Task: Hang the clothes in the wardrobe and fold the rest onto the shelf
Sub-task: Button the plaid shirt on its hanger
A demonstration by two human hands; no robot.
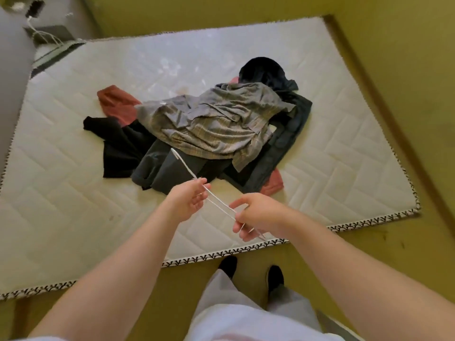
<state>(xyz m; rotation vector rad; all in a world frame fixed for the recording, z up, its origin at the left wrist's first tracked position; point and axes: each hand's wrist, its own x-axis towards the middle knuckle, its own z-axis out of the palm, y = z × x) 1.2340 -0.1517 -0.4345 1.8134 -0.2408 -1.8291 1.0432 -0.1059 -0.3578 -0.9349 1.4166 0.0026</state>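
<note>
A pile of clothes lies in the middle of the white quilted mattress point(73, 153). On top is a grey plaid shirt point(216, 119). Under it are dark grey trousers point(167, 168), a black garment point(120, 146), a dark navy garment point(263, 70) and a red garment point(115, 102). A thin white hanger point(183, 166) is held edge-on over the mattress's near edge, hook pointing toward the pile. My left hand point(187, 200) pinches it near the neck. My right hand point(256, 215) grips its lower end.
The mattress lies on a yellow-green floor point(384, 70). At the far left are a grey wall or furniture edge point(12, 70) and white cables point(44, 33). My legs in light trousers and dark shoes point(273, 276) stand just off the mattress's near edge.
</note>
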